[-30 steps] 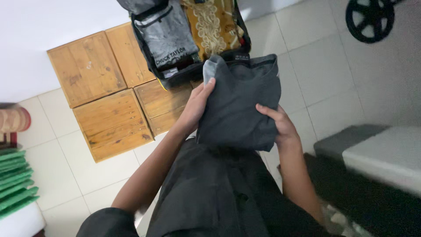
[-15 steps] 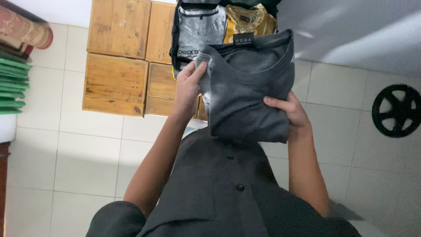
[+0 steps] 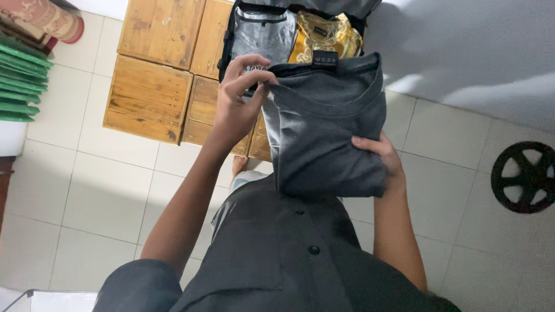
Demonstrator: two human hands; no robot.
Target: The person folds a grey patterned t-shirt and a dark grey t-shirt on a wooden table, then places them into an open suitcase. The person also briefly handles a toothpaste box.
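Observation:
I hold a folded dark grey t-shirt (image 3: 326,124) in front of my chest, collar end pointing away from me. My left hand (image 3: 240,95) pinches its upper left corner near the collar. My right hand (image 3: 378,156) grips the lower right edge, fingers curled over the fabric. Just beyond the shirt lies an open black suitcase (image 3: 226,40) with a folded grey garment (image 3: 263,32) and a yellow patterned garment (image 3: 318,40) packed inside. I wear a dark grey buttoned shirt (image 3: 289,254).
Several wooden crates (image 3: 153,69) stand on the white tiled floor left of the suitcase. A stack of green items (image 3: 23,81) and a rolled patterned mat (image 3: 46,17) lie at the far left. A black wheel (image 3: 523,176) rests at the right; a white wall (image 3: 462,46) rises behind.
The view has swung, shifting crates and suitcase across the frame. The folded shirt stays in both hands; my left hand has slid up to the collar corner.

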